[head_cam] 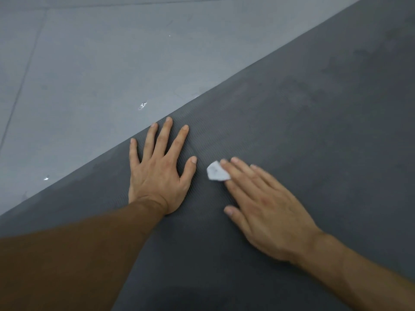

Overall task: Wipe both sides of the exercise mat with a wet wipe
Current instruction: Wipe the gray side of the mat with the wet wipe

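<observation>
Hands flat on mat (292, 131); right hand (265, 207) presses wipe (216, 171).

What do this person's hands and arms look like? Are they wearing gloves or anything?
No gloves, rings or watch: both the left hand and the right hand are bare. The nails are short. Whether the forearms are bare or in close-fitting sleeves is hard to tell.

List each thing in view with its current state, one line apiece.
exercise mat: unrolled, flat on the floor, darker patches toward the far end.
wet wipe: wadded small, pressed onto the mat under the right fingertips.
left hand: flat on the mat near its edge, fingers spread.
right hand: straight fingers pressing the wipe, slightly blurred.
floor: grey tiles, a few shiny spots.
</observation>
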Available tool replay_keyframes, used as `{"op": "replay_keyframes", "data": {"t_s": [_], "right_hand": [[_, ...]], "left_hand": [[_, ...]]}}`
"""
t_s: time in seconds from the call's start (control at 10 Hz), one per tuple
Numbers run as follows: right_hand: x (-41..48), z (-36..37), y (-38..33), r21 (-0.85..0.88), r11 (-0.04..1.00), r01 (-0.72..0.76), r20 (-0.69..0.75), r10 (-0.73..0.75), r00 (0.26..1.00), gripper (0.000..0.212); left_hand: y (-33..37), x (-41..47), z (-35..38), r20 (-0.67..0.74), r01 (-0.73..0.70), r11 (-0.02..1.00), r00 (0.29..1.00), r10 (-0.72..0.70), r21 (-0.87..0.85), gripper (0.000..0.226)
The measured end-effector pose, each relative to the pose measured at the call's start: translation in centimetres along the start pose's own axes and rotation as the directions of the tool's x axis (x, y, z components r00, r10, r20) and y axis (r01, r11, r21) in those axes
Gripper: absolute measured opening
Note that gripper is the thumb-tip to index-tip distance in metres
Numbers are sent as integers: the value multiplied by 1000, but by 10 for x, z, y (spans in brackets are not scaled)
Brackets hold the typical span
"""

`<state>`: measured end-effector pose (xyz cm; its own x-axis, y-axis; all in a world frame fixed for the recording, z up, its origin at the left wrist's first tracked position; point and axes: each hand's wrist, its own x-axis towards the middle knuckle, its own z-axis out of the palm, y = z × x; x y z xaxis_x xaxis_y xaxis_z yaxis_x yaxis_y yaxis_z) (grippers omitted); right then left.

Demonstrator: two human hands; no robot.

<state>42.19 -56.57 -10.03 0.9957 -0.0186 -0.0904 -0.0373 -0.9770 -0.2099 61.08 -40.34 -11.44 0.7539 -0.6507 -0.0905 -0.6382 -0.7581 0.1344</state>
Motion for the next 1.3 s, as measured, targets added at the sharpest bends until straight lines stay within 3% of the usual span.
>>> {"op": "replay_keyframes", "data": {"t_s": [0.2, 0.3, 0.5, 0.7, 0.8, 1.0, 1.1, 1.2, 1.3], "right_hand": [[28, -15, 91, 27, 919, -393, -159, 392, 906, 64], [36, -21, 111, 98, 883, -460, -139, 470, 872, 67], [22, -11, 45, 106, 948, -302, -50, 308, 950, 71], [-10, 2, -29, 93, 995, 33, 47, -38, 998, 66], [-9, 2, -12, 58, 998, 5, -18, -4, 1000, 65], [16, -11, 98, 70, 918, -391, -198, 397, 896, 65], [21, -17, 124, 130, 867, -482, -190, 499, 846, 68], [25, -14, 97, 151, 869, -470, -155, 491, 857, 71], [20, -9, 44, 101, 941, -324, -94, 333, 938, 71]], "left_hand": [[0, 0, 0, 4, -5, 1000, 1000, 5, 2, 68], [0, 0, -1, -4, -5, 1000, 1000, 5, 4, 67], [-1, 0, -1, 0, -3, 1000, 1000, 3, 5, 68], [-1, 0, 0, -15, -2, 1000, 1000, 2, -2, 68], [-1, 0, 0, -20, 0, 1000, 1000, 0, 5, 68], [-1, 1, 0, -5, -5, 1000, 1000, 5, 8, 68], [-1, 0, 0, -10, -2, 1000, 1000, 2, 8, 68], [-1, 0, 0, -7, -6, 1000, 1000, 6, 4, 68], [-1, 0, 0, -11, -9, 1000, 1000, 9, 2, 68]]}}
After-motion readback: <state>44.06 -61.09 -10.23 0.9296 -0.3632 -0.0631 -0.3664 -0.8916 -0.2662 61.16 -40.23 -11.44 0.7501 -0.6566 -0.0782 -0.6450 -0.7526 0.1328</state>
